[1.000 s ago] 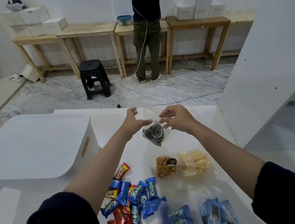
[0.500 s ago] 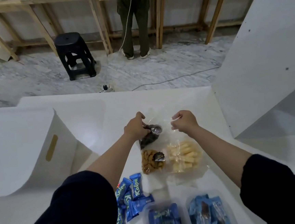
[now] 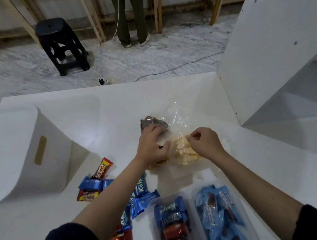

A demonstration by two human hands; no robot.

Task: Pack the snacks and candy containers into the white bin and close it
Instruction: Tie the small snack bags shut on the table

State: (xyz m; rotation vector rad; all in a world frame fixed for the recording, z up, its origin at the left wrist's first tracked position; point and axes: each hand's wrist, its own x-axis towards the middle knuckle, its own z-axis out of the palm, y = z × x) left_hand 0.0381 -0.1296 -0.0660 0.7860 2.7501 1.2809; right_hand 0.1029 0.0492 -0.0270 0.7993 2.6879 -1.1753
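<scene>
Blue wrappers (image 3: 141,186) on the white table (image 3: 114,112) read "Kalpa"; the red-and-yellow bar (image 3: 102,168) has lettering too blurry to read fully. 2 clear containers (image 3: 219,212) of blue candy sit near the front edge, long sides running away from the camera. Left hand (image 3: 152,145) is curled down over the clear snack bags, gripping the dark snack bag (image 3: 150,121). Right hand (image 3: 203,142) pinches the plastic over the pale yellow snack sticks (image 3: 183,152). White bin (image 3: 22,147) sits well left, lid on.
</scene>
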